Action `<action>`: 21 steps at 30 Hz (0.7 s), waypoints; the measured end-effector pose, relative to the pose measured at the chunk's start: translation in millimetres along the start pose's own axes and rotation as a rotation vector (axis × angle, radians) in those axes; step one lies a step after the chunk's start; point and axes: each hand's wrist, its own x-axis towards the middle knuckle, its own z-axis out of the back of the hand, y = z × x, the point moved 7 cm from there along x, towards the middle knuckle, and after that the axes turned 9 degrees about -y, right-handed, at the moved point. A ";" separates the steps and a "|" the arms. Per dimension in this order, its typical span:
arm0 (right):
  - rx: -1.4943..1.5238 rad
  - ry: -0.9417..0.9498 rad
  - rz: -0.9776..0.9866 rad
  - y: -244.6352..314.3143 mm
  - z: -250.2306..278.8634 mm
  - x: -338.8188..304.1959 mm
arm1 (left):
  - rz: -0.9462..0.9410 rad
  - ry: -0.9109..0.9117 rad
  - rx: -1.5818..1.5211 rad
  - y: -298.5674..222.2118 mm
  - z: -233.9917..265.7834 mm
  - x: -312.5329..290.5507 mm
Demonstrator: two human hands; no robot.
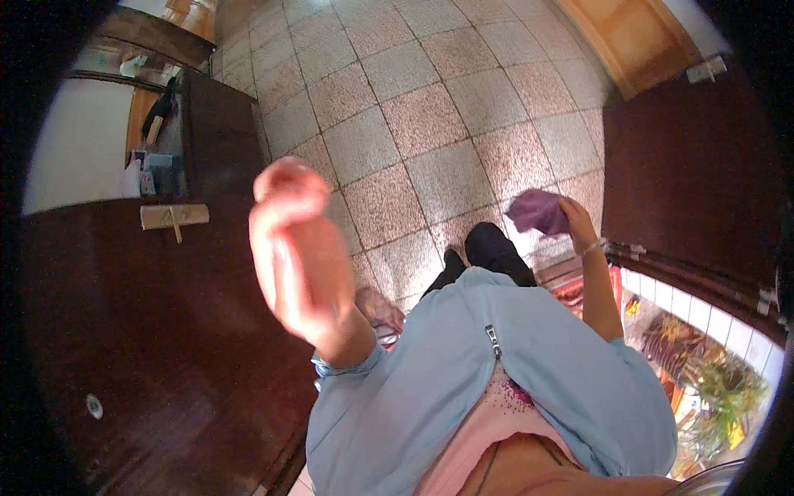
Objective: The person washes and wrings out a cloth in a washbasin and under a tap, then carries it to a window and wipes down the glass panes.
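Observation:
My right hand, with a band at its wrist, holds a crumpled purple cloth at my right side, near a dark door panel. My left hand is raised close in front of me, at the left. Motion smears it; its fingers look bent, and whether anything is in them does not show. Beside it is a large dark brown door with a small round metal fitting and a pale latch-like piece. My left hand appears apart from the door.
Grey and pinkish square tiles cover the floor ahead. To the right stands another dark panel, and beyond it a light wooden door. Dark furniture holds small items at the far left. Green plants show behind me at the right.

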 end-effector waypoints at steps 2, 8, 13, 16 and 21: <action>-0.033 -0.013 -0.033 -0.7 19.3 51.3 | 0.028 0.262 -0.312 7.6 -34.0 50.3; 0.045 -0.181 -0.106 46.2 -7.9 224.4 | 0.006 0.369 0.391 60.1 -82.0 180.7; -0.056 0.065 0.235 169.7 -149.5 389.9 | 0.027 0.250 0.793 121.1 -71.7 293.1; -0.076 0.231 0.174 295.9 -294.1 401.9 | -0.166 -0.048 0.408 136.5 -45.8 341.5; -0.516 0.213 0.659 390.9 -437.3 502.8 | -0.301 -0.026 0.070 246.8 55.5 455.4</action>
